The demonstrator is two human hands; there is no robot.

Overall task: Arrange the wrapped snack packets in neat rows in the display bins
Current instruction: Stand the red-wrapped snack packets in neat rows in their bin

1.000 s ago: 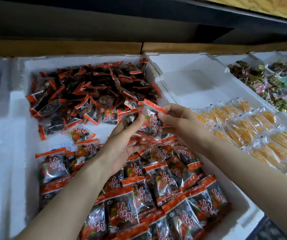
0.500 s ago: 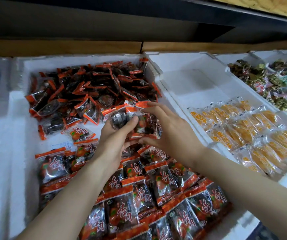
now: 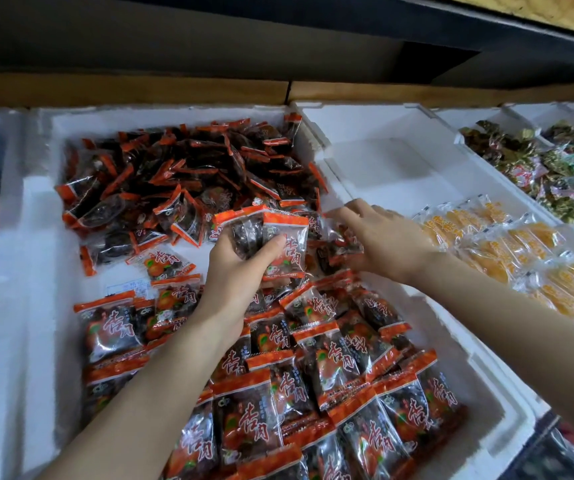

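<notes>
White foam display bin: loose heap of orange-edged clear wrapped snack packets at back, neat packet rows in front. Left hand fingers curled round small packet stack mid-bin. Right hand fingers straight, spread over packets by right wall.

The left hand, forearm raised, grips a stack of clear orange-topped snack packets; the right hand reaches forward, palm down, fingers extended.
</notes>
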